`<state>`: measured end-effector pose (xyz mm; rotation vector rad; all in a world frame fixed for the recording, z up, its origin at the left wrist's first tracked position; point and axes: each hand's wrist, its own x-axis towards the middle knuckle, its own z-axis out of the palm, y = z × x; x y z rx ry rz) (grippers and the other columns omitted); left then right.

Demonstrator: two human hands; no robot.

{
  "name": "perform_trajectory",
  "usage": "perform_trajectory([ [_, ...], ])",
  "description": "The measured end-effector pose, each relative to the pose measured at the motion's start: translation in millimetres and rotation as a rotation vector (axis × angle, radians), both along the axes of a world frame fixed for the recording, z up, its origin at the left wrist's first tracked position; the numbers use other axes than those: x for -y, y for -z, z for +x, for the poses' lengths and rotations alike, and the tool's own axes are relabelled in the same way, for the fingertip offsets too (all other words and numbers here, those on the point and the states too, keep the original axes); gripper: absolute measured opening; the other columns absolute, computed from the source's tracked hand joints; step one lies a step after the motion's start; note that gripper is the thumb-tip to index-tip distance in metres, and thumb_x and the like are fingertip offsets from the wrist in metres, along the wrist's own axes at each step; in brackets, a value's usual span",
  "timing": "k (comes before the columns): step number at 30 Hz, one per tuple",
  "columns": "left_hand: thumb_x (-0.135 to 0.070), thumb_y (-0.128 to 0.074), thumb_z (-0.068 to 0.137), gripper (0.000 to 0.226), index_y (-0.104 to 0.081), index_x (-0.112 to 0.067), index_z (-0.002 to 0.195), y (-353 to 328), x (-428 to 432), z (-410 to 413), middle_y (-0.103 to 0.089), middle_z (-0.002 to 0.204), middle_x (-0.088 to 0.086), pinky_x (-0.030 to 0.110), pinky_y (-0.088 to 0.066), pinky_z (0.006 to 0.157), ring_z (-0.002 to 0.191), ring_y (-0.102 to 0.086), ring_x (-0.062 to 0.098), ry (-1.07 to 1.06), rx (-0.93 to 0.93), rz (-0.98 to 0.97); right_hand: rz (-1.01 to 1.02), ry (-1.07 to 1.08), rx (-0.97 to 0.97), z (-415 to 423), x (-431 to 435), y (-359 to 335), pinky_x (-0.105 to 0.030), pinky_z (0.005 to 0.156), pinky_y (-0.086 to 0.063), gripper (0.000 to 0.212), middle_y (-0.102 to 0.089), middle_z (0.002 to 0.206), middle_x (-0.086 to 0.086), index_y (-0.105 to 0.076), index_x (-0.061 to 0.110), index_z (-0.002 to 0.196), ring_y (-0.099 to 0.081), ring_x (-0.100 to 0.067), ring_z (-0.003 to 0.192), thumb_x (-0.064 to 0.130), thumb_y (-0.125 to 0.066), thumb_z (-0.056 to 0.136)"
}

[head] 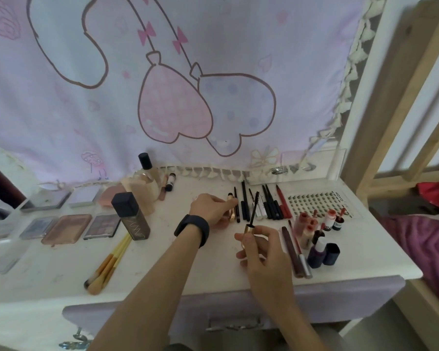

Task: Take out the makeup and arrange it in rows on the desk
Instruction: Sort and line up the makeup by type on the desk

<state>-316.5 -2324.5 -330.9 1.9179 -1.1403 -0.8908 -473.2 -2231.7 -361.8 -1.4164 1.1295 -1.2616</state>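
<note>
One mascara wand (249, 229), near upright, brush end up, pinched by its gold cap above right hand (261, 252), just before pencil row (245, 206); gold tube (231, 217) gripped in left hand (211, 209) at that row's left end, on bench (188, 269).

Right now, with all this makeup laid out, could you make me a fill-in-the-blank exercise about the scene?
1. The right hand holds a gold-capped black mascara wand with its brush pointing ____.
2. The left hand, above a black wristband, grips a mascara tube coloured ____.
3. The white false-lash sheet lies to the ____ of the row of slim dark pencils.

Answers: up; gold; right.
</note>
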Motion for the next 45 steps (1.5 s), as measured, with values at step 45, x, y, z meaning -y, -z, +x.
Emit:
perform_trajectory([
  [45,-0.058,-0.075,0.078,0.039,-0.078,-0.02,0.083,-1,-9,18,-0.075,0.081,-0.002,0.025,-0.054,0.068,0.077,-0.069,0.018,0.044,0.178,0.054,-0.48,0.1,-1.007,-7,1,31,-0.042,0.105,-0.049,0.046,-0.07,0.126,0.0,-0.071,0.019,0.122,-0.062,-0.019,0.121,0.045,-0.046,0.094],
])
